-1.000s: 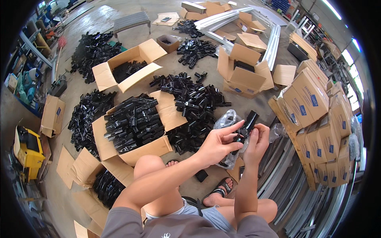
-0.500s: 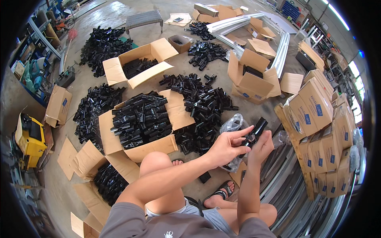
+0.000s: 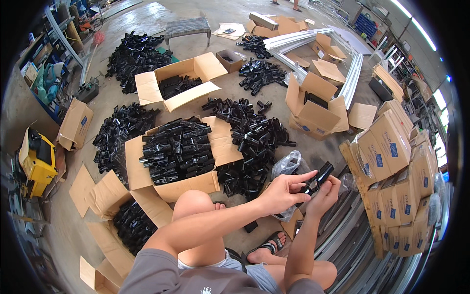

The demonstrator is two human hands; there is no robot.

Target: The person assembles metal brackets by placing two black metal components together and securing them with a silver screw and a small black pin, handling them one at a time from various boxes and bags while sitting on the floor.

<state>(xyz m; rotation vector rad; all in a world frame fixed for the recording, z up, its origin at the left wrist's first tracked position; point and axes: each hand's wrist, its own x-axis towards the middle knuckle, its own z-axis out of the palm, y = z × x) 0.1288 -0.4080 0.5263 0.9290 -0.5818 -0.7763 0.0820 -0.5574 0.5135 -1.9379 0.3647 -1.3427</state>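
Note:
In front of my right knee, both hands hold one glossy black tubular fitting [image 3: 322,175], its far end tilted up and to the right. The thumb and forefinger of my left hand [image 3: 284,192] close on its near left side. My right hand [image 3: 324,197] grips it from the right, with its lower part hidden by the fingers. Just beyond the left hand lies a clear plastic bag [image 3: 289,164]. A heap of similar black fittings [image 3: 254,137] spreads on the floor past it.
An open carton [image 3: 171,183] packed with black fittings stands before my left knee. More open cartons [image 3: 196,95] and heaps [image 3: 134,61] lie beyond. At right, sealed cartons [image 3: 382,147] are stacked on a wooden pallet [image 3: 364,196], beside long metal profiles [image 3: 338,230].
The view has shifted slightly. Both hands still hold the black fitting, which now tilts further over to the right. Someone's feet have come into view at the far top edge.

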